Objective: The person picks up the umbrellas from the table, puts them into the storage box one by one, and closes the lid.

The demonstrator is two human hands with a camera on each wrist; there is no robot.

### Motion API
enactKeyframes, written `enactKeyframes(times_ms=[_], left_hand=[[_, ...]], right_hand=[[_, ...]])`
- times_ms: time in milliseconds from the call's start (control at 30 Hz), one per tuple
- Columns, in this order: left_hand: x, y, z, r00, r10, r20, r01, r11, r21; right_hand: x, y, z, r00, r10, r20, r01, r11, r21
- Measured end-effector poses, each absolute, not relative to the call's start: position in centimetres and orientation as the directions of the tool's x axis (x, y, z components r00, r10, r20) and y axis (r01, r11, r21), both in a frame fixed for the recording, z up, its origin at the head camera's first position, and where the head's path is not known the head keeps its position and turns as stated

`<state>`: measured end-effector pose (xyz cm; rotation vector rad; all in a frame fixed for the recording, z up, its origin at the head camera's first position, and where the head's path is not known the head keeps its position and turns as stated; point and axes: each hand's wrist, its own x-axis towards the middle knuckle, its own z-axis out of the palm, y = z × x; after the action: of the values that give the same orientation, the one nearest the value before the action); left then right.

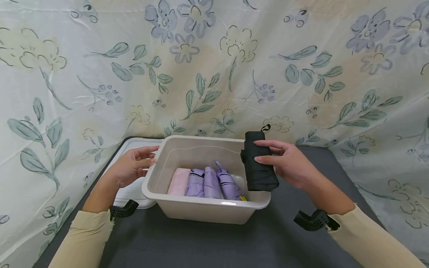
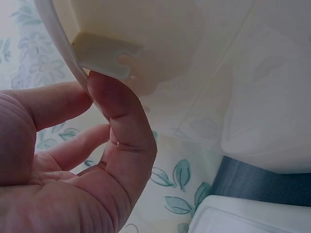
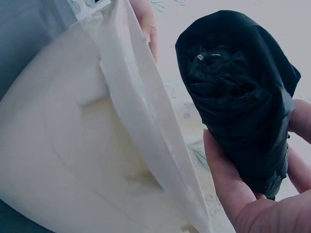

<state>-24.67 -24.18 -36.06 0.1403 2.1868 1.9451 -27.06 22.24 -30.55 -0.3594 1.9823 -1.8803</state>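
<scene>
My right hand [image 1: 291, 162] grips a folded black umbrella [image 1: 258, 163] above the right end of a cream plastic bin [image 1: 207, 210]. A small wrist loop sticks up from the umbrella's far end. In the right wrist view the umbrella [image 3: 233, 97] shows its gathered cloth end, with thumb and fingers around its sides. My left hand [image 1: 134, 166] pinches the bin's left rim; in the left wrist view its fingers [image 2: 129, 126] curl under that rim. Inside the bin, a pink folded bundle [image 1: 179, 181] lies at the left, beside several purple folded umbrellas [image 1: 212, 182] in a row.
A white lid [image 1: 134, 195] lies on the dark grey table [image 1: 161, 242] to the left of the bin, partly behind it. Floral cloth [image 1: 207, 74] hangs at the back and both sides of the table.
</scene>
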Motion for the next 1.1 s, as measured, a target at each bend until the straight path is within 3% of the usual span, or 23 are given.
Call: enactKeyframes(times_ms=[700, 1100], left_hand=[[-24.3, -24.1, -36.5, -0.974, 0.213, -0.083, -0.056, 0.129, 0.990], [-24.7, -24.0, -36.2, -0.975, 0.201, -0.096, -0.073, 0.120, 0.990]], right_hand=[[-29.0, 16.8, -30.1, -0.849, -0.480, -0.221, 0.166, 0.155, -0.974], [-30.9, 14.5, -29.8, -0.812, -0.456, -0.365, 0.230, 0.325, -0.917]])
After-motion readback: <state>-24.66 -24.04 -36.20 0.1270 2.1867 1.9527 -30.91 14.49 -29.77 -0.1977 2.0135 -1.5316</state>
